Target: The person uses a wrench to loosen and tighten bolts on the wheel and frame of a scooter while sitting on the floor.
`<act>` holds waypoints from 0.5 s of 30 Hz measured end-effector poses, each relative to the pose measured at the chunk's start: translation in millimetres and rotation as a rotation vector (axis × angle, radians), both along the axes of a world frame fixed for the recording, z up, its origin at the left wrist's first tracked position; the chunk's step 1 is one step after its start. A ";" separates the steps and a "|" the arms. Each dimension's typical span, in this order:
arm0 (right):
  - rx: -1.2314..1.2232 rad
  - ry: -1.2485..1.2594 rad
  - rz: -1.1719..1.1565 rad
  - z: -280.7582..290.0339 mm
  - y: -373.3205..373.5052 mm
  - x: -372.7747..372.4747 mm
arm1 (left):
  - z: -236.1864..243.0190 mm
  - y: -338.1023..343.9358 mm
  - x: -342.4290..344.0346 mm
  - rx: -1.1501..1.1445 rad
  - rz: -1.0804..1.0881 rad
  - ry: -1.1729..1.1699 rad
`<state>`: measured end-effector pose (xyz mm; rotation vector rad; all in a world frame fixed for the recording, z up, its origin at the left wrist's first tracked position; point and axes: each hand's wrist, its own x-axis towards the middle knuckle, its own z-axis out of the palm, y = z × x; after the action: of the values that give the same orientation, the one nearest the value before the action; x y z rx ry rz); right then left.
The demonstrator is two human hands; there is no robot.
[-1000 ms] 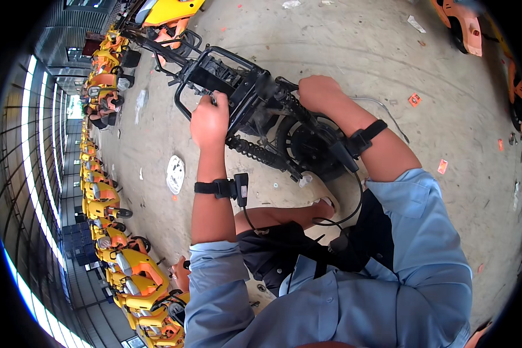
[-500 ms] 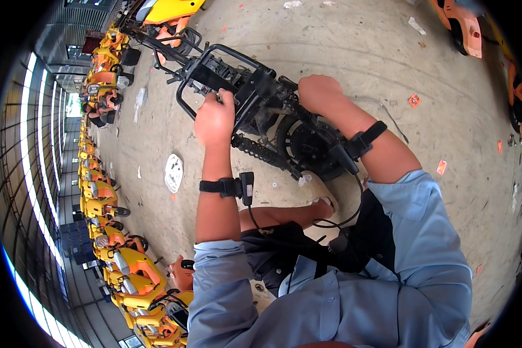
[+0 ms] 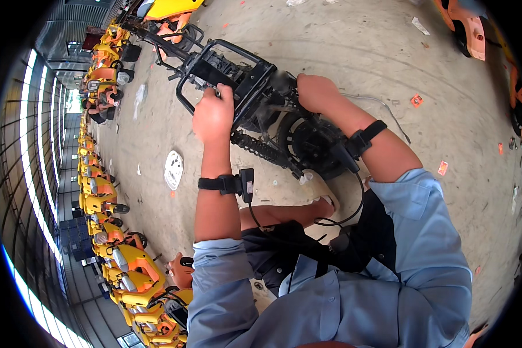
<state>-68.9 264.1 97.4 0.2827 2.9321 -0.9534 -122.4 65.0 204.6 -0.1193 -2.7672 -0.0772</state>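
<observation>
Far left: row of yellow scooters (image 3: pixel 100 194), 8 o'clock from left hand (image 3: pixel 213 116). Left hand clenched on near rail of stripped black bike frame (image 3: pixel 254 81); frame's middle at 1–2 o'clock from it, spring shock (image 3: pixel 258 149) at 4. Right hand (image 3: pixel 318 93) curled at frame's tail, hold hidden, can't tell; frame at its 9 o'clock, rear wheel (image 3: pixel 308 139) at 6.
</observation>
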 end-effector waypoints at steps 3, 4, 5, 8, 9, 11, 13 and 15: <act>-0.007 -0.009 -0.025 5.6 -4.7 -0.5 | -2.2 -2.3 -0.8 0.005 0.007 -0.010; -0.009 -0.008 -0.034 8.1 -4.7 0.5 | -2.5 -2.1 -1.0 0.008 0.008 -0.012; 0.013 -0.030 -0.026 8.2 -3.4 -0.6 | -2.8 -1.9 -1.3 0.007 0.003 -0.008; 0.055 -0.062 -0.024 8.3 -1.8 -2.6 | -3.5 -2.4 -1.8 0.008 -0.009 0.002; 0.054 -0.051 -0.040 8.1 -2.9 -2.3 | -3.4 -3.4 -2.6 0.013 -0.012 0.002; 0.062 -0.037 -0.063 8.6 -4.4 -2.1 | -3.7 -3.4 -2.7 0.013 -0.010 0.008; 0.074 -0.030 -0.075 8.7 -6.0 -2.2 | -3.8 -2.1 -1.8 -0.005 -0.002 0.019; 0.097 -0.047 -0.061 9.0 -5.2 -4.3 | -1.6 -0.4 -0.6 -0.002 0.001 -0.003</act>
<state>-73.3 258.9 106.3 0.3949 2.9466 -0.8005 -123.0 64.6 203.0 -0.1189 -2.7702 -0.0751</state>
